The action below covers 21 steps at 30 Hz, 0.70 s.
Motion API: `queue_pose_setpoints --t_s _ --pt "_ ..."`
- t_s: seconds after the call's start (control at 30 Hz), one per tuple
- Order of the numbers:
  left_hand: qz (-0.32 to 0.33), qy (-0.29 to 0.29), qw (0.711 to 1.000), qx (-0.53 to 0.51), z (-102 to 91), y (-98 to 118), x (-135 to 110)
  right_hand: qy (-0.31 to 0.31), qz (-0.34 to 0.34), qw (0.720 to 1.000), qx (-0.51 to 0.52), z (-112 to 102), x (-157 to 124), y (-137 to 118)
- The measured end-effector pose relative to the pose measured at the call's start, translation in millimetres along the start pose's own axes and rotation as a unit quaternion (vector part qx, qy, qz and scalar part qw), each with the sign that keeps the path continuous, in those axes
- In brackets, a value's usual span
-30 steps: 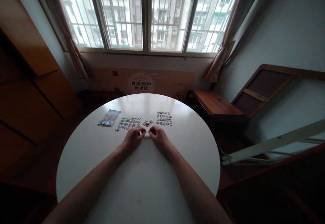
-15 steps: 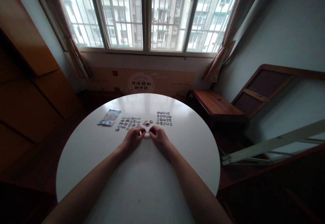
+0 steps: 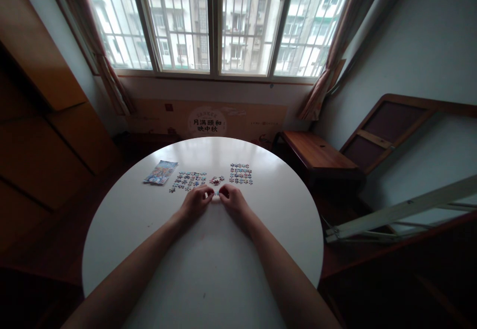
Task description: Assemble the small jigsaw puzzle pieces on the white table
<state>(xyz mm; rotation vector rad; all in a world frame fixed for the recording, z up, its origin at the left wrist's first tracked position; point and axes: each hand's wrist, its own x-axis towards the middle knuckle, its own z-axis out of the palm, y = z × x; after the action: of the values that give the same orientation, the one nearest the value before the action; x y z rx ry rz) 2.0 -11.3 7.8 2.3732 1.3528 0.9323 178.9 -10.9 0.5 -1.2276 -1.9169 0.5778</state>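
Observation:
Close together over the white round table (image 3: 194,269), my left hand (image 3: 197,199) and my right hand (image 3: 231,197) pinch small light-blue jigsaw puzzle pieces (image 3: 216,193) between their fingertips. Whether these are two pieces or one joined bit is too small to tell. Just beyond my fingers lies a small cluster of puzzle pieces (image 3: 216,181). Loose pieces in rows (image 3: 188,180) spread out past my left hand, and a second block of pieces in rows (image 3: 241,174) lies past my right hand.
A colourful picture sheet (image 3: 161,172) lies on the table's left side. Beyond the table's right edge stands a brown wooden bench (image 3: 316,149), with a folded wooden frame (image 3: 387,125) against the wall. A barred window (image 3: 212,26) fills the back.

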Motion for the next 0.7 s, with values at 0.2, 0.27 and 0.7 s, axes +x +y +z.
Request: queue_pose_setpoints --t_s 0.2,0.27,0.7 --pt "0.0 0.003 1.0 -0.002 1.4 -1.8 -0.3 -0.001 0.006 1.0 0.002 0.2 0.0 0.2" --pt "-0.001 0.004 1.0 -0.002 1.4 -1.5 -0.5 -0.002 0.006 1.0 0.001 0.0 0.4 0.0" --pt "-0.004 -0.001 1.0 -0.004 -1.8 2.8 -0.4 -0.006 0.008 1.0 0.005 -2.4 -0.1 -3.0"
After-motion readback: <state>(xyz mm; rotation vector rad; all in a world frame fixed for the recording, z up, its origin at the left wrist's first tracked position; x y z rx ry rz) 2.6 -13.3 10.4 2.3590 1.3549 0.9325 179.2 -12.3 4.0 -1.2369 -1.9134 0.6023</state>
